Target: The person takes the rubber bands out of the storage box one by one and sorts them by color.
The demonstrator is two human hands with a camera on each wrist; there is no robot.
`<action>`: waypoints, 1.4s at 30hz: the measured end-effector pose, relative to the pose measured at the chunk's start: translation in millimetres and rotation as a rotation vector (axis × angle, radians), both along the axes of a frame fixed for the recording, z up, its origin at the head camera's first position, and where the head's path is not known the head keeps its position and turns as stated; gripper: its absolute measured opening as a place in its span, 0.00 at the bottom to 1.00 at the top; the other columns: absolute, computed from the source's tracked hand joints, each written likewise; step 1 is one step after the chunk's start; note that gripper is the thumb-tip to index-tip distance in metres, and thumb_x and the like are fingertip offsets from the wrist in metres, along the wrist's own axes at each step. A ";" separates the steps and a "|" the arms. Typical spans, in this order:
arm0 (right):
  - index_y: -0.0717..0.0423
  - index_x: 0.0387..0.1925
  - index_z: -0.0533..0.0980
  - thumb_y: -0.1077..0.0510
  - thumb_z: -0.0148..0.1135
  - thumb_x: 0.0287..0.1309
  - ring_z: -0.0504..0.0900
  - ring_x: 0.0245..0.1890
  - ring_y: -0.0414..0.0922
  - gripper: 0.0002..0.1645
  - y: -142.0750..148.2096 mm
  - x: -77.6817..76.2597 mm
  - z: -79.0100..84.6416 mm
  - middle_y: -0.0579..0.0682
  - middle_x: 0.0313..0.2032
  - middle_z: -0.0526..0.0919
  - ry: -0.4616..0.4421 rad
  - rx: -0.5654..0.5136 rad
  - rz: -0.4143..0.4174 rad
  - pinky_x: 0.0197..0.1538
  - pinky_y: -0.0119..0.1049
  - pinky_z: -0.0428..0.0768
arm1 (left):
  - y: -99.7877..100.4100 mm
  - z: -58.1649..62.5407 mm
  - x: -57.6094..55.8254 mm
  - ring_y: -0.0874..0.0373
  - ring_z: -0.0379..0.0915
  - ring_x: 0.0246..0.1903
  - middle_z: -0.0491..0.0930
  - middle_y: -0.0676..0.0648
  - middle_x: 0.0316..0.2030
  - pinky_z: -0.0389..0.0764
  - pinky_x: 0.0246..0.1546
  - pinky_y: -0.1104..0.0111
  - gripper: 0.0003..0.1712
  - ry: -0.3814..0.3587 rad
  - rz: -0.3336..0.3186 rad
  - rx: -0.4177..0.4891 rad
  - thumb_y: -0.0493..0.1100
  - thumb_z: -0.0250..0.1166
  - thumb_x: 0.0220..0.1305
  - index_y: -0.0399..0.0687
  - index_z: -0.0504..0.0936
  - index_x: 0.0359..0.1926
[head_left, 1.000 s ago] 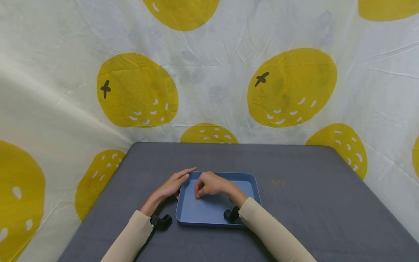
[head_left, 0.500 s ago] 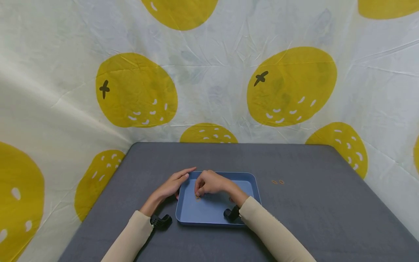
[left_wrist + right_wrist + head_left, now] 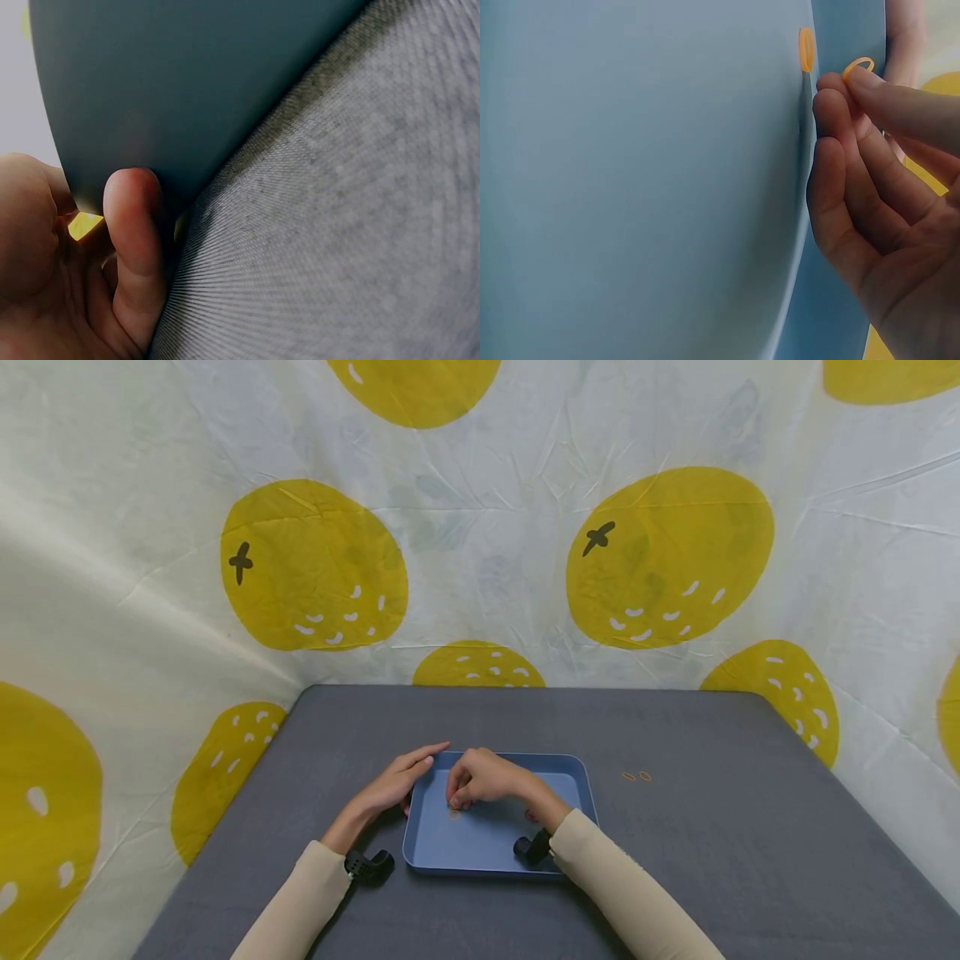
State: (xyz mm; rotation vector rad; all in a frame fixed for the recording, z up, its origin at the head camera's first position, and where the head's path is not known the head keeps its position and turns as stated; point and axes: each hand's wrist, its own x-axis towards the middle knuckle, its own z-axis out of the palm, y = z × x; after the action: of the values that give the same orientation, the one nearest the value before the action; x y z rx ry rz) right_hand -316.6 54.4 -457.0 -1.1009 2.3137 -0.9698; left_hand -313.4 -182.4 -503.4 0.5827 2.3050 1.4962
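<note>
In the head view a shallow blue tray (image 3: 487, 852) lies on the grey table. My left hand (image 3: 397, 782) grips its left edge; the left wrist view shows a bent finger (image 3: 135, 217) against the tray's outer wall. Over the tray's left part, my right hand (image 3: 480, 779) points its fingers down. Between thumb and fingertips it pinches a small orange rubber band (image 3: 859, 64), seen in the right wrist view. Another orange rubber band (image 3: 453, 816) lies on the tray floor right below those fingertips. My right forearm hides part of the tray's right side.
Two more small orange rubber bands, one at left (image 3: 628, 776) and one at right (image 3: 645, 776), lie on the table to the right of the tray. Behind the table (image 3: 750, 843) hangs a pale cloth (image 3: 487, 568) printed with yellow fruit.
My right hand has risen slightly from the tray floor with a rubber band, and the band below it shows more plainly. The left hand and the tray have stayed in place.
</note>
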 end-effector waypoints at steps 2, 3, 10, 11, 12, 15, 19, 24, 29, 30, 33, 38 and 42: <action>0.55 0.31 0.89 0.65 0.70 0.63 0.85 0.26 0.38 0.06 0.2 0.3 0.4 0.47 0.27 0.89 -0.007 -0.003 -0.004 0.31 0.28 0.80 | 0.0 -0.2 -0.3 0.59 0.68 0.12 0.63 0.37 0.75 0.76 0.13 0.66 0.27 0.000 0.001 -0.001 0.52 0.44 0.85 0.61 0.63 0.80; 0.55 0.31 0.89 0.65 0.70 0.63 0.85 0.26 0.38 0.06 0.4 0.8 1.3 0.47 0.27 0.89 -0.009 -0.004 -0.006 0.31 0.28 0.80 | 0.1 -0.3 -0.5 0.59 0.68 0.12 0.63 0.36 0.75 0.76 0.13 0.66 0.28 0.002 -0.002 0.002 0.52 0.44 0.85 0.60 0.62 0.80; 0.56 0.32 0.89 0.64 0.70 0.63 0.85 0.27 0.38 0.05 4.2 0.8 7.2 0.48 0.28 0.89 -0.010 -0.011 -0.002 0.32 0.29 0.81 | -1.0 -1.8 -2.1 0.59 0.70 0.13 0.64 0.33 0.74 0.77 0.14 0.64 0.28 -0.008 -0.018 0.020 0.52 0.43 0.85 0.58 0.62 0.80; 0.55 0.33 0.89 0.64 0.70 0.63 0.85 0.27 0.38 0.05 5.1 0.9 8.5 0.47 0.28 0.89 -0.008 -0.008 -0.003 0.32 0.29 0.81 | -1.0 -2.0 -2.4 0.58 0.70 0.13 0.64 0.33 0.74 0.77 0.14 0.64 0.28 -0.008 -0.019 0.021 0.52 0.43 0.85 0.58 0.62 0.80; 0.55 0.32 0.88 0.63 0.70 0.63 0.85 0.27 0.38 0.04 6.0 0.6 9.5 0.47 0.28 0.89 -0.008 -0.010 -0.004 0.33 0.29 0.82 | -1.2 -2.1 -2.6 0.58 0.70 0.13 0.63 0.33 0.74 0.77 0.14 0.63 0.28 -0.005 -0.020 0.019 0.52 0.43 0.85 0.58 0.62 0.80; 0.53 0.33 0.89 0.62 0.71 0.63 0.86 0.28 0.37 0.04 10.2 -0.1 12.6 0.45 0.29 0.90 0.005 -0.002 -0.010 0.34 0.29 0.82 | -0.9 -1.8 -2.6 0.58 0.71 0.14 0.63 0.34 0.75 0.77 0.14 0.63 0.28 -0.002 -0.018 0.012 0.52 0.43 0.85 0.59 0.62 0.80; 0.54 0.35 0.89 0.61 0.71 0.63 0.86 0.29 0.37 0.03 17.5 0.1 16.4 0.45 0.30 0.90 0.011 -0.009 -0.021 0.36 0.29 0.83 | -0.8 -0.5 -1.2 0.57 0.71 0.14 0.64 0.36 0.74 0.78 0.14 0.64 0.27 -0.005 -0.009 0.002 0.52 0.43 0.86 0.61 0.62 0.80; 0.55 0.36 0.89 0.60 0.71 0.64 0.85 0.29 0.37 0.04 27.5 1.5 21.8 0.46 0.31 0.90 0.010 -0.030 -0.039 0.38 0.29 0.84 | 0.1 1.5 0.6 0.57 0.71 0.14 0.68 0.37 0.72 0.78 0.14 0.64 0.27 -0.015 0.009 -0.005 0.53 0.43 0.85 0.63 0.63 0.79; 0.60 0.37 0.89 0.61 0.70 0.65 0.89 0.33 0.49 0.06 38.1 3.9 28.1 0.49 0.33 0.91 0.006 -0.060 -0.043 0.38 0.30 0.84 | 1.3 1.5 0.6 0.56 0.71 0.15 0.68 0.34 0.71 0.78 0.14 0.63 0.27 -0.012 0.007 0.007 0.52 0.43 0.85 0.61 0.63 0.80; 0.60 0.38 0.89 0.61 0.70 0.65 0.89 0.34 0.51 0.06 40.3 4.1 29.1 0.49 0.33 0.91 0.006 -0.061 -0.045 0.38 0.30 0.84 | 1.3 1.1 0.4 0.56 0.71 0.15 0.67 0.34 0.72 0.77 0.14 0.63 0.27 -0.011 0.006 0.007 0.52 0.43 0.85 0.61 0.63 0.80; 0.62 0.39 0.88 0.61 0.70 0.65 0.89 0.36 0.55 0.07 46.7 4.7 31.2 0.48 0.33 0.91 0.010 -0.068 -0.053 0.38 0.30 0.83 | 1.4 0.6 0.0 0.56 0.71 0.14 0.67 0.35 0.72 0.77 0.14 0.63 0.27 -0.015 0.006 0.007 0.53 0.43 0.85 0.62 0.63 0.79; 0.62 0.39 0.88 0.60 0.69 0.65 0.89 0.35 0.56 0.08 59.7 6.9 35.0 0.49 0.33 0.91 0.033 -0.075 -0.061 0.38 0.31 0.84 | 0.8 -0.7 -0.2 0.57 0.70 0.13 0.67 0.34 0.72 0.77 0.14 0.64 0.27 -0.007 0.003 0.003 0.52 0.43 0.85 0.60 0.63 0.80; 0.62 0.39 0.88 0.59 0.69 0.66 0.88 0.36 0.60 0.08 73.3 8.4 37.4 0.56 0.34 0.91 0.038 -0.086 -0.084 0.37 0.31 0.83 | 0.7 -1.5 1.1 0.58 0.70 0.13 0.66 0.35 0.73 0.77 0.14 0.64 0.27 -0.002 0.003 0.000 0.52 0.43 0.85 0.61 0.63 0.80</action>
State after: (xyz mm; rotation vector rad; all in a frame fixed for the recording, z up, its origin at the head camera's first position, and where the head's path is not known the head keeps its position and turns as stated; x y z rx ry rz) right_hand -308.2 127.7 -419.5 -1.0711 2.3855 -1.0977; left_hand -312.3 -181.8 -504.9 0.5785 2.3056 1.4971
